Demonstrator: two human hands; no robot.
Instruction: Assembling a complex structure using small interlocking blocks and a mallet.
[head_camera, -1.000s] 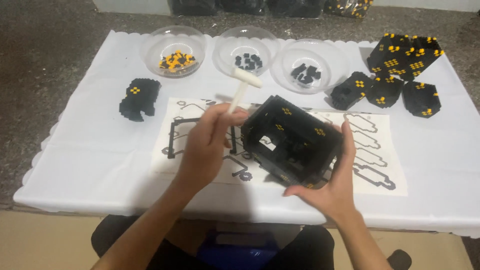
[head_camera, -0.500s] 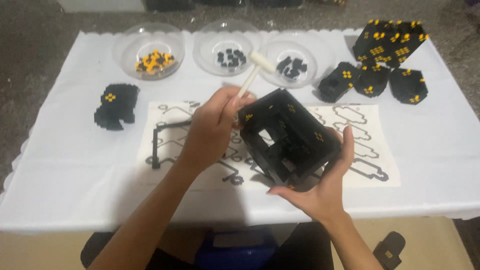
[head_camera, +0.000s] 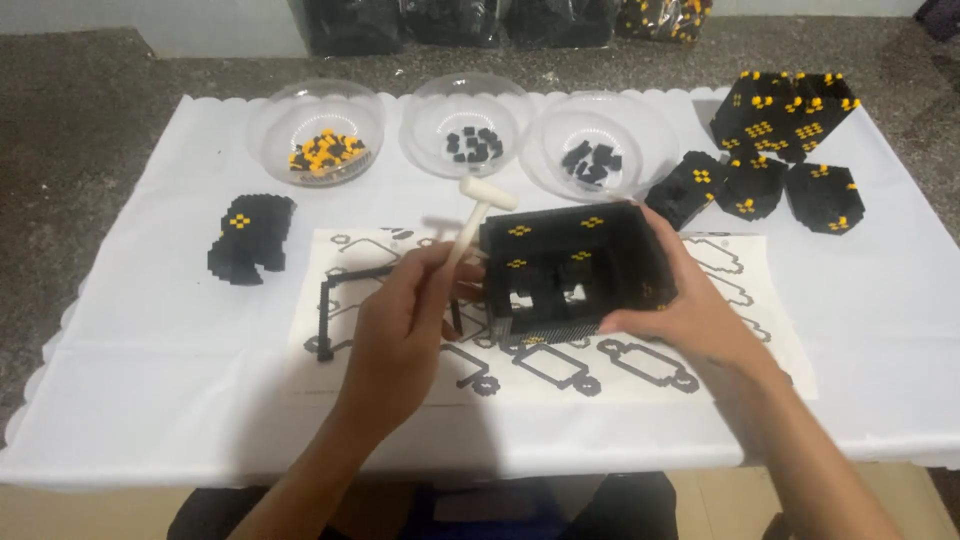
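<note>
My left hand (head_camera: 400, 325) grips a small white mallet (head_camera: 472, 215), its head raised just left of a black brick-built box with yellow marks (head_camera: 570, 270). My right hand (head_camera: 690, 310) holds that box by its right side, resting it on a printed instruction sheet (head_camera: 400, 360). The box's open side faces me, with gaps in its near wall. A thin black L-shaped frame piece (head_camera: 335, 310) lies on the sheet to the left of my left hand.
Three clear bowls stand at the back: yellow and black pieces (head_camera: 320, 150), black pieces (head_camera: 470, 140), black pieces (head_camera: 598, 160). A black block (head_camera: 245, 240) lies at left. Several black-and-yellow blocks (head_camera: 780, 150) sit at back right. A white cloth (head_camera: 150, 380) covers the table.
The box has been lowered and turned from a tilted hold to sitting flat on the sheet. My right hand moved from under it to its right side. The mallet stays raised beside it.
</note>
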